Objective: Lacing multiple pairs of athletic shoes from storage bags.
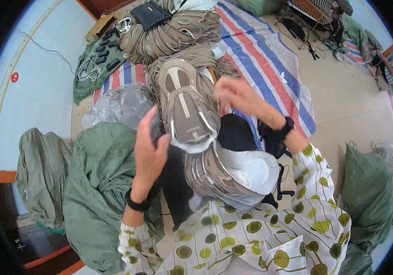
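Observation:
A taupe shoe upper (188,107) with mesh panels and white edging lies in front of me, on top of a pile. My left hand (148,153) is held beside its near left edge, thumb and fingers apart, with nothing in it. On the other side, my right hand (240,94) hovers close to the upper's right edge. Its fingers are curled together and slightly blurred, so anything small between them is hidden. Several nested shoe uppers (210,172) with white linings rest on my lap, their openings facing right.
Beyond lies a long bundle of shoe uppers (173,34) with a black pouch (151,15) on top. A striped tarp (270,59) covers the floor there. Clear plastic bags (125,105) and a green sack (100,183) are at left; another green sack (370,188) stands right.

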`<state>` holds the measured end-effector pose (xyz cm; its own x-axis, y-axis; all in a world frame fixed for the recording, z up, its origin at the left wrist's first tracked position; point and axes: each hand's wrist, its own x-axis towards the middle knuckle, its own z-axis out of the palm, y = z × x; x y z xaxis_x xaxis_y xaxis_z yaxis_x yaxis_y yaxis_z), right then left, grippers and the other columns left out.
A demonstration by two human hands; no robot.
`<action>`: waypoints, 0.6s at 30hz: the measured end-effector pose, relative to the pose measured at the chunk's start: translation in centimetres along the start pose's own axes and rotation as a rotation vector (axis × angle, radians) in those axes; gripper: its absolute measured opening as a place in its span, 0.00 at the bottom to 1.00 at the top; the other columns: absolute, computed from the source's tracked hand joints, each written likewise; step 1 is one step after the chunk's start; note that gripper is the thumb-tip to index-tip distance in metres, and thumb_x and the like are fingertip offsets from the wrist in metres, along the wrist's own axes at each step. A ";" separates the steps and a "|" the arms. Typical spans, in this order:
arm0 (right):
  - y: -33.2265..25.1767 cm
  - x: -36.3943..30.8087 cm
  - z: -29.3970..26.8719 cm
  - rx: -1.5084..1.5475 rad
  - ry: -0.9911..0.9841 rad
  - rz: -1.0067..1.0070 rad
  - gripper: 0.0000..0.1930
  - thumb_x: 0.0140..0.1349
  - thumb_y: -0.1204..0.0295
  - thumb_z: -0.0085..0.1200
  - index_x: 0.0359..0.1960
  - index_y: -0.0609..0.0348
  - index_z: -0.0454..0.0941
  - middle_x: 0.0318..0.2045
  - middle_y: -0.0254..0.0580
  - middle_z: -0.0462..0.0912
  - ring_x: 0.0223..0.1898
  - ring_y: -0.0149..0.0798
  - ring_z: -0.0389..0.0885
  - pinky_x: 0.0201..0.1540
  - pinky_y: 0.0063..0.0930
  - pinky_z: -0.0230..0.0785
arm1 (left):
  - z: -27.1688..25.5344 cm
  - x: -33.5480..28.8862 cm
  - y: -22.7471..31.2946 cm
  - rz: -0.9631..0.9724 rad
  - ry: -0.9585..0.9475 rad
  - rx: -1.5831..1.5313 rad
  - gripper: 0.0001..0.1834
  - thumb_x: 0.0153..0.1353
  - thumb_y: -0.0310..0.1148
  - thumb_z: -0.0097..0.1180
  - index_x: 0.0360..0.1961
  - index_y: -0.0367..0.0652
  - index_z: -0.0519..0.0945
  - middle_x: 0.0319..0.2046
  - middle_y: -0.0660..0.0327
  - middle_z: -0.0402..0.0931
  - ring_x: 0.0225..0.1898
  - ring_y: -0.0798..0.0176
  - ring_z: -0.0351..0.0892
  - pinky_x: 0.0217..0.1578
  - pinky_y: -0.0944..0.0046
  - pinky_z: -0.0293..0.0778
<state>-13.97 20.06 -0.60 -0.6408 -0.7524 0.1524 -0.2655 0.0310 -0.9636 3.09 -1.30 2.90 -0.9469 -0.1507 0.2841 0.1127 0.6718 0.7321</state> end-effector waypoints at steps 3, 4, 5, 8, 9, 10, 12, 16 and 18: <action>-9.0 -4.0 2.5 -0.065 -0.337 -0.108 0.07 0.61 0.68 0.46 0.30 0.58 0.68 0.18 0.30 0.70 0.19 0.24 0.68 0.22 0.21 0.61 | 3.7 2.0 3.4 0.326 -0.083 0.007 0.28 0.47 0.27 0.56 0.52 0.40 0.67 0.52 0.51 0.66 0.55 0.51 0.64 0.57 0.59 0.56; -11.4 -5.1 2.4 -0.082 -0.411 -0.114 0.07 0.60 0.69 0.46 0.29 0.58 0.68 0.19 0.31 0.70 0.20 0.25 0.68 0.23 0.22 0.62 | 4.5 2.4 3.5 0.519 -0.130 0.045 0.27 0.46 0.31 0.59 0.50 0.41 0.69 0.51 0.53 0.68 0.54 0.52 0.66 0.56 0.56 0.58; -13.5 -6.8 2.0 0.075 -0.327 -0.045 0.07 0.59 0.69 0.47 0.28 0.59 0.69 0.18 0.32 0.71 0.19 0.25 0.69 0.23 0.21 0.62 | 5.2 2.1 4.3 0.506 -0.144 -0.004 0.20 0.45 0.21 0.50 0.44 0.44 0.71 0.45 0.55 0.71 0.53 0.52 0.67 0.56 0.50 0.56; -17.5 -14.3 -3.5 -0.239 -0.328 -0.004 0.07 0.52 0.73 0.51 0.21 0.61 0.70 0.13 0.36 0.74 0.11 0.28 0.68 0.11 0.20 0.54 | 6.5 2.4 4.0 0.461 -0.175 -0.086 0.16 0.50 0.27 0.52 0.43 0.46 0.73 0.43 0.57 0.73 0.52 0.55 0.68 0.57 0.50 0.56; -17.4 -15.7 -4.5 -0.225 -0.352 -0.020 0.07 0.52 0.73 0.51 0.21 0.61 0.70 0.13 0.36 0.74 0.11 0.28 0.68 0.11 0.20 0.54 | 6.8 1.8 4.3 0.474 -0.079 0.006 0.12 0.50 0.24 0.49 0.38 0.46 0.73 0.37 0.59 0.74 0.48 0.55 0.71 0.56 0.50 0.57; -18.1 -17.3 -5.0 0.278 -0.377 -0.356 0.05 0.53 0.74 0.50 0.24 0.64 0.72 0.15 0.38 0.76 0.15 0.29 0.73 0.12 0.21 0.59 | 7.0 1.4 3.9 0.473 -0.064 0.006 0.12 0.50 0.24 0.49 0.38 0.46 0.73 0.37 0.59 0.74 0.48 0.55 0.71 0.56 0.50 0.57; -20.0 -17.8 -3.7 0.793 -0.410 -0.668 0.05 0.54 0.76 0.49 0.28 0.66 0.74 0.18 0.40 0.77 0.20 0.30 0.77 0.12 0.21 0.63 | 8.0 0.9 1.4 0.504 -0.179 0.190 0.10 0.50 0.22 0.48 0.35 0.45 0.72 0.32 0.60 0.73 0.42 0.55 0.73 0.53 0.50 0.60; -22.4 -21.6 -6.7 1.032 -0.072 -0.752 0.06 0.56 0.80 0.46 0.35 0.67 0.72 0.21 0.38 0.75 0.18 0.26 0.73 0.13 0.20 0.63 | 7.3 1.1 1.3 0.439 -0.260 0.068 0.05 0.52 0.26 0.47 0.32 0.44 0.73 0.24 0.56 0.74 0.35 0.52 0.75 0.43 0.54 0.66; -21.7 -22.0 -8.9 0.868 0.414 -0.584 0.10 0.58 0.82 0.43 0.42 0.66 0.68 0.22 0.34 0.70 0.17 0.24 0.64 0.16 0.19 0.61 | 2.8 1.0 5.1 0.340 -0.217 -0.074 0.08 0.50 0.26 0.45 0.33 0.43 0.73 0.24 0.59 0.73 0.32 0.58 0.74 0.37 0.61 0.68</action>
<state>-0.58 41.81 18.89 -0.8151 -0.2204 0.5357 -0.1154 -0.8445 -0.5230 1.84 4.05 5.19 -0.8926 0.2324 0.3863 0.4440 0.6021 0.6636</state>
